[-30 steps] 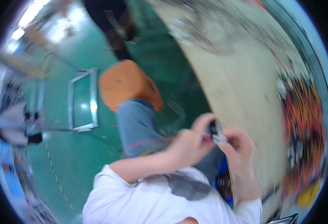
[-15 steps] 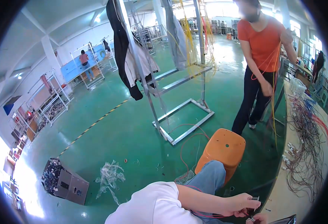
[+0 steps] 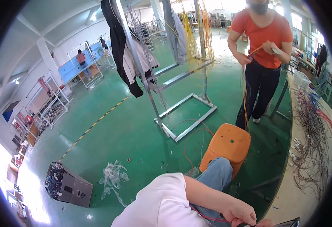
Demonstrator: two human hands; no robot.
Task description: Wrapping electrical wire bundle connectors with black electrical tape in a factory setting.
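Note:
My left hand (image 3: 242, 212) is closed in a pinch at the lower edge, beside the worktable's near end. What its fingers grip is hidden; a small dark piece shows just under them. Thin red wires (image 3: 208, 218) run below my left forearm toward this hand. Only a sliver of my right hand (image 3: 265, 223) shows, close to the left fingertips; its grip is cut off by the frame. A dark, flat-edged object (image 3: 290, 222) lies right of it on the wooden worktable (image 3: 287, 200).
An orange stool (image 3: 226, 145) stands before my knee. Wire bundles (image 3: 311, 140) cover the table. A co-worker in an orange shirt (image 3: 262, 38) handles wires beyond. A metal rack (image 3: 177, 138), a grey scrap bin (image 3: 73, 189) and clear plastic (image 3: 115, 176) stand or lie leftward.
My left hand has moved down, and the small metallic piece at its fingertips is now out of sight. My right hand shows less. The co-worker has raised both hands together, holding wires.

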